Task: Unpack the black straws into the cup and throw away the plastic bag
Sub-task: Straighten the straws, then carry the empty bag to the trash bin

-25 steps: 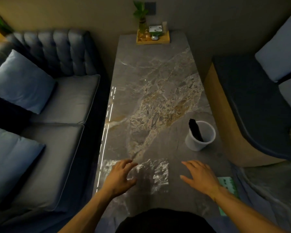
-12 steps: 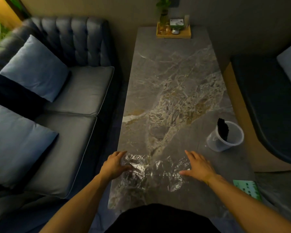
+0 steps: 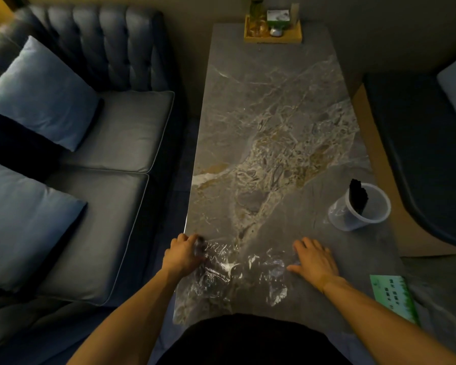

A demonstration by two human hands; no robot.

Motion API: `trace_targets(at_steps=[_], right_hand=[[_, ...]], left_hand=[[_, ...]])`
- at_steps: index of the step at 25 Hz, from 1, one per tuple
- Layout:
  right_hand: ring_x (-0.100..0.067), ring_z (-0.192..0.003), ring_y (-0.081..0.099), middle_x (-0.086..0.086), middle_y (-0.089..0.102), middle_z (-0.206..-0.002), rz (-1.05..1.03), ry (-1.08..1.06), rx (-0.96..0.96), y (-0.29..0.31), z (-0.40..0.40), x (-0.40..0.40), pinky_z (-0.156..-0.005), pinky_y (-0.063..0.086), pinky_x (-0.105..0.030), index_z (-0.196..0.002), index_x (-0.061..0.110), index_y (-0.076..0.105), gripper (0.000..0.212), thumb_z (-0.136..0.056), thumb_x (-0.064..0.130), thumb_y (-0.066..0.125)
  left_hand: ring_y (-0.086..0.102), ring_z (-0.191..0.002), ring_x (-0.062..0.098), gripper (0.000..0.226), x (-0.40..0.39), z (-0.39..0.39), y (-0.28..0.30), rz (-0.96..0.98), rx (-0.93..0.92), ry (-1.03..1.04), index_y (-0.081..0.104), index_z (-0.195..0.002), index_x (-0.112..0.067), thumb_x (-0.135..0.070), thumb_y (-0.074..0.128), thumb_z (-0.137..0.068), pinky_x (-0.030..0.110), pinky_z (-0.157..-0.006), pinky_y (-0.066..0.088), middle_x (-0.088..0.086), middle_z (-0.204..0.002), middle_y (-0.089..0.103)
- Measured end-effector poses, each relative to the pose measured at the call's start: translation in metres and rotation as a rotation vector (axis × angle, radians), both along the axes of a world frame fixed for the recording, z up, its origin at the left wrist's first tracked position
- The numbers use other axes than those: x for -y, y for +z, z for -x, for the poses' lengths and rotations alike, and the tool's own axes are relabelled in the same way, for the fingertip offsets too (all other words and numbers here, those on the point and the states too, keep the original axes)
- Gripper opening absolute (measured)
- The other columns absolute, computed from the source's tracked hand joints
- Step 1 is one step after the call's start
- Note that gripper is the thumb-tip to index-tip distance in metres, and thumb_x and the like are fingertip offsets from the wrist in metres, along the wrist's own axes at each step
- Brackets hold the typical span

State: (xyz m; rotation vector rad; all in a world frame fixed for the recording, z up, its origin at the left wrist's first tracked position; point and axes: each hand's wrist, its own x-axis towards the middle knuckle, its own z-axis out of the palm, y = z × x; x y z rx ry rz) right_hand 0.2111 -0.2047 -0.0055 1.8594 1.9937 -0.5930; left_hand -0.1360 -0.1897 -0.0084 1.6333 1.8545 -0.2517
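A crumpled clear plastic bag (image 3: 237,272) lies on the near end of the marble table (image 3: 269,122). My left hand (image 3: 182,252) is at the table's left edge, fingers curled on the bag's left end. My right hand (image 3: 313,260) rests flat, fingers spread, on the bag's right end. A bundle of black straws (image 3: 357,197) stands tilted inside a clear plastic cup (image 3: 363,206) at the table's right side, well apart from both hands.
A blue sofa (image 3: 111,143) with cushions runs along the table's left. A dark bench (image 3: 419,143) sits on the right. A wooden tray (image 3: 273,32) with small items stands at the far end. A green card (image 3: 392,296) lies near the right front corner.
The bag has been gathered and crumpled toward me. My left hand has closed on its left end; my right hand has pressed onto its right end. The camera view shifted left.
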Motion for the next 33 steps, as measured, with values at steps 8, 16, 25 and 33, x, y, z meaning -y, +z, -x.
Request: trace_targets(at_steps=[8,16,25,33], right_hand=[[-0.023,-0.082,0.061,0.002,0.061,-0.084,0.110,-0.276,-0.323,-0.002,-0.018,0.007,-0.076,0.053,-0.041,-0.097,0.026,0.057,0.027,-0.078,0.041,0.071],[-0.023,-0.101,0.049,0.003,0.048,-0.101,0.050,-0.257,-0.339,-0.010,-0.007,0.018,-0.088,0.047,-0.037,-0.096,0.026,0.061,0.033,-0.078,0.052,0.069],[-0.013,-0.063,0.060,-0.005,0.066,-0.065,0.192,-0.712,-0.841,0.008,-0.011,0.021,-0.060,0.047,-0.020,-0.073,0.007,0.059,0.017,-0.077,0.001,0.075],[-0.020,-0.072,0.073,-0.004,0.074,-0.075,0.115,-1.260,-1.280,0.036,-0.031,0.063,-0.078,0.053,-0.037,-0.087,0.017,0.062,0.013,-0.079,0.011,0.071]], left_hand=[[0.043,-0.111,0.028,0.051,0.004,-0.004,0.002,-0.034,-0.067,-0.074,0.052,-0.115,-0.020,-0.040,0.074,-0.074,0.044,-0.087,0.048,0.005,-0.123,0.041],[0.053,-0.100,0.028,0.014,0.005,0.007,0.001,0.009,0.065,0.010,0.057,-0.087,-0.020,-0.029,0.065,-0.079,0.041,-0.076,0.049,0.005,-0.102,0.063],[0.056,-0.062,0.014,0.020,0.007,0.019,0.005,0.015,0.691,0.441,0.058,-0.077,-0.014,-0.001,0.073,-0.080,0.026,-0.057,0.049,0.003,-0.069,0.060],[0.066,-0.068,0.015,0.018,-0.016,-0.017,0.012,0.176,1.057,0.733,0.063,-0.100,-0.011,-0.009,0.072,-0.085,0.034,-0.071,0.054,0.004,-0.082,0.068]])
